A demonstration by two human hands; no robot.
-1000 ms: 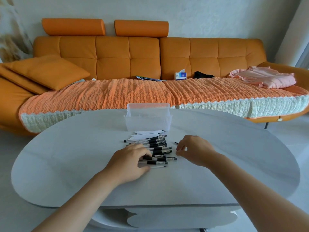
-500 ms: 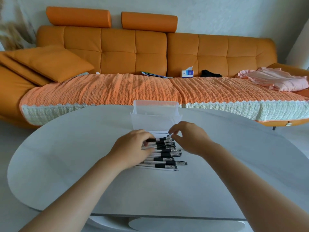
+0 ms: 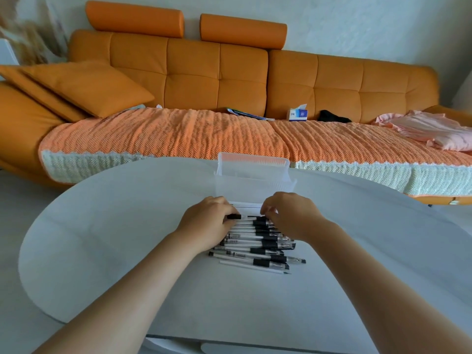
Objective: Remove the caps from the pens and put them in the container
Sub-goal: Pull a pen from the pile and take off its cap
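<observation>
Pens (image 3: 258,242): heaped on desk (image 3: 122,226), near side of clear container (image 3: 252,180). Left hand (image 3: 207,222) fingers pinch one pen (image 3: 233,216); right hand (image 3: 290,215) fingers curled, grip unclear.

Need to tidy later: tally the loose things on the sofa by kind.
Pillows: 2
Throw: 1
Booklet: 1
Tissue box: 1
Black cloth: 1
Pink garment: 1
Total: 7
Not counted: something pale behind the pillows, too hidden to tell.

Translucent ribbed plastic container (image 3: 255,186), matt smooth table (image 3: 127,226), leather-like sofa (image 3: 217,72), coarse woven cloth cover (image 3: 166,134).
</observation>
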